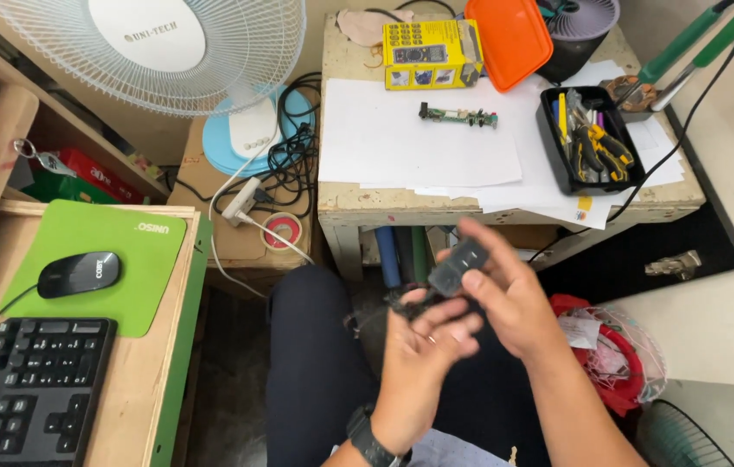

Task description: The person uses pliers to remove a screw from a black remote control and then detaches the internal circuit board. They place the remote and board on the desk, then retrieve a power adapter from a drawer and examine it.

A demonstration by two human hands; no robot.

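Observation:
Over my lap, my right hand (509,298) grips a small black boxy device (458,266), blurred by motion. My left hand (427,359), with a black watch on its wrist, is cupped just below it, fingers curled around a dark cable or part (406,304) hanging from the device. Both hands are close together, touching around the device. On the wooden table (401,206) ahead lies a small green circuit board (459,116) on white paper sheets (401,143).
A black tool tray (550,138) with pliers, a yellow box (430,54) and an orange lid (512,36) sit on the table. A white fan (168,52), power strip (241,201) and tape roll (282,231) stand left. Mouse (80,273), green pad and keyboard (34,389) lie on a left desk.

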